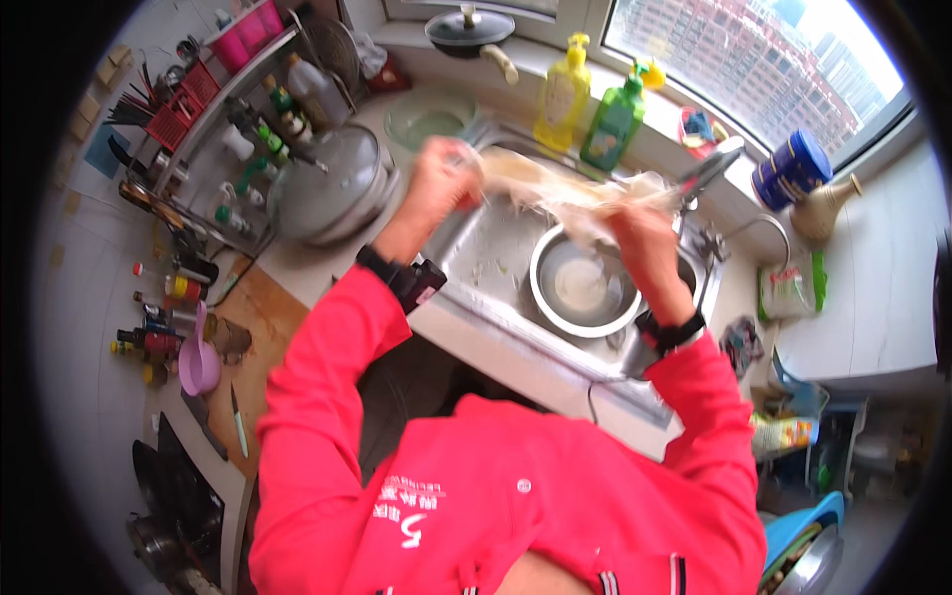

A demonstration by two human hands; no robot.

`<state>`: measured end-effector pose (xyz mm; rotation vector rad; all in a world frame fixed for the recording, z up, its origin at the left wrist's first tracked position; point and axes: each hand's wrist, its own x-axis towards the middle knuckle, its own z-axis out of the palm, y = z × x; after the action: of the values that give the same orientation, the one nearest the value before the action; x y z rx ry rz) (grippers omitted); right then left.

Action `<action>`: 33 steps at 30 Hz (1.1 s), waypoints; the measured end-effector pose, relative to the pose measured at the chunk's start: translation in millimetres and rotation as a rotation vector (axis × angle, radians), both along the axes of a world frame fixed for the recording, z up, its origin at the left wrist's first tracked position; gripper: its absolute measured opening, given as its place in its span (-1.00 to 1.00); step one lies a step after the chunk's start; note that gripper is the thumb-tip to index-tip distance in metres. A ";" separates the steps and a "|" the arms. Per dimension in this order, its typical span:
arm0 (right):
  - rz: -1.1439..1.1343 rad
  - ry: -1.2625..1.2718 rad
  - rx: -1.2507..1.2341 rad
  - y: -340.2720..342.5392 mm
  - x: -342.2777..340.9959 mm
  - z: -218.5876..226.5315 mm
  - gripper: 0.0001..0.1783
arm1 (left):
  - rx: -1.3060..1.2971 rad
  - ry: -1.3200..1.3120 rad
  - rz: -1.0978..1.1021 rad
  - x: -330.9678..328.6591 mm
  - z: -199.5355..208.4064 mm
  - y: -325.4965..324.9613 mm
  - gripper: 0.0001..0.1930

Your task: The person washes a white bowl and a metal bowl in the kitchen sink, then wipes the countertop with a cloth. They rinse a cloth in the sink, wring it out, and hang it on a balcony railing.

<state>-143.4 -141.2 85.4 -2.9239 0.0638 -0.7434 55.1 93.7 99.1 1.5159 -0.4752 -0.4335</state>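
Observation:
Over the sink (466,260), a pale, cream-coloured, see-through strip (540,178) is stretched between my two hands. It is smeared by motion, so I cannot tell its kind. My left hand (441,180) is closed on one end, above the sink's left part. The other, bunched end is gripped by my right hand (643,238), beside the tap. Beneath it sits a round metal basin (540,288) with a white rim, holding a pale round patch I cannot make out. Small green bits lie on the sink's floor.
Yellow (563,94) and green (613,124) pump bottles stand behind the sink. A large lidded pan (332,188) and a pale green bowl (431,117) are to the left. A knife (238,421) lies on the wooden board (268,322); the tap (702,238) rises at the right.

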 end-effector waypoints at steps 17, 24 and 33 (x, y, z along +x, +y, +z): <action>-0.171 -0.572 0.402 90.3 -98.4 76.9 -0.86 | -0.279 -0.255 -0.371 -26.5 14.3 2.8 -0.71; -0.272 -0.754 0.678 171.2 -158.1 79.0 -0.86 | -0.392 -0.077 -0.421 -58.6 18.1 48.8 -0.67; -0.220 -0.408 1.276 241.4 -215.5 15.8 -0.82 | 0.016 0.134 -0.557 -142.0 -31.0 141.0 -0.65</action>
<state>-358.9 100.2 101.2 -1.5486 0.5761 -0.8530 -86.9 234.7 68.1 1.3457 -0.7905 -0.9666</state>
